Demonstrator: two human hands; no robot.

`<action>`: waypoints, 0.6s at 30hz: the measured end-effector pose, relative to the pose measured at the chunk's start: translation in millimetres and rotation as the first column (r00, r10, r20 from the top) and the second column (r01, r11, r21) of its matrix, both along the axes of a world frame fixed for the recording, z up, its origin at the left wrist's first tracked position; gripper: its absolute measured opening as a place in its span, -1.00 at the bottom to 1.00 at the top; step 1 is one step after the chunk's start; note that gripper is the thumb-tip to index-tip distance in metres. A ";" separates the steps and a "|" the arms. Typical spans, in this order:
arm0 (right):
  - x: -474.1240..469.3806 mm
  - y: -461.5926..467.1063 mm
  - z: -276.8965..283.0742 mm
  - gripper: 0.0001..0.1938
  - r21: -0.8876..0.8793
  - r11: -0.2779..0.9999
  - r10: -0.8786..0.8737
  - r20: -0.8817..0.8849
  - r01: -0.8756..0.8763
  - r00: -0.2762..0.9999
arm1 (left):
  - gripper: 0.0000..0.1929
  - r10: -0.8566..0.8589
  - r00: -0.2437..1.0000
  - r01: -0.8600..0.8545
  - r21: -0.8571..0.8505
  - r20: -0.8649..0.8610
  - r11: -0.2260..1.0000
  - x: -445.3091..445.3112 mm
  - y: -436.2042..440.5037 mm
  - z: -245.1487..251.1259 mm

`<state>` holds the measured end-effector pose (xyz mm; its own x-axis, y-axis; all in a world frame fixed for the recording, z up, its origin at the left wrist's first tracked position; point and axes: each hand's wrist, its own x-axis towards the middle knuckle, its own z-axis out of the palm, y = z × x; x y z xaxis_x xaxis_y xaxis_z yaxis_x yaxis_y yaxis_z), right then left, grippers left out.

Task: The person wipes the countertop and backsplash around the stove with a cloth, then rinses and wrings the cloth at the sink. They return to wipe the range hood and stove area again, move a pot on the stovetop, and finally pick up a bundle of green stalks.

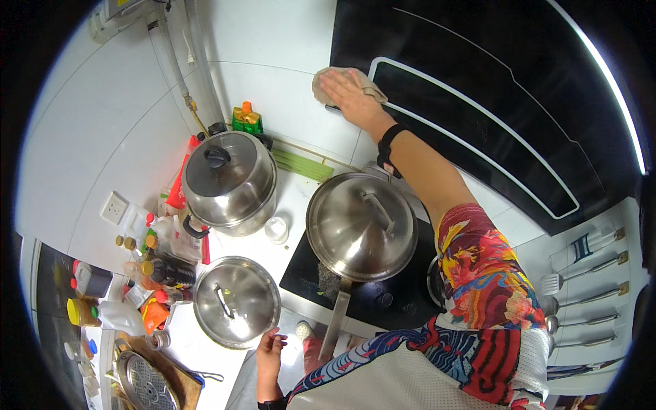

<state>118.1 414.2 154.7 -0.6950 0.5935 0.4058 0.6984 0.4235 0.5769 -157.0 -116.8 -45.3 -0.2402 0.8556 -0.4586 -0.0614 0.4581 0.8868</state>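
My right hand (352,98) lies flat on a folded beige cloth (328,82), pressing it to the lower left edge of a black glass range hood (435,84). Part of the cloth overlaps the white wall tiles. Down by the counter's front edge, my left hand (270,351) hangs with its fingers loosely curled and nothing visible in it. Just beyond its fingertips is a round steel lid (246,292) on the white counter. Below my right arm, a lidded steel wok (359,230) sits on the black cooktop (379,292), its long handle pointing towards me.
A large steamer pot (228,189) with a glass lid stands in the corner, beside a drinking glass (277,230). Several bottles (164,269) crowd the left side. A steamer plate (148,382) rests on a wooden board (187,384). Utensils (589,297) hang at the right.
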 end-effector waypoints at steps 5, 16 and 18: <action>18.2 1.0 -27.5 -0.38 -0.068 0.996 0.057 -0.026 -0.058 0.998 | -0.74 -0.013 1.000 0.013 -0.003 -0.020 1.000 -4.2 -0.6 10.1; 120.5 -67.2 -40.1 -0.45 -0.081 0.994 0.065 -0.130 -0.076 0.989 | -0.74 -0.106 0.994 0.108 0.046 -0.035 0.993 27.3 13.6 27.5; 148.7 -86.7 -38.2 -0.46 -0.128 0.989 0.049 -0.180 -0.073 0.983 | -0.74 -0.134 0.990 0.136 0.077 -0.036 0.988 35.6 16.4 27.4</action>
<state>266.7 327.5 116.4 -0.6564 0.6092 0.4450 0.7544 0.5329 0.3833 -121.4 -100.4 -18.0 -0.1329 0.9142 -0.3827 0.0234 0.3889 0.9210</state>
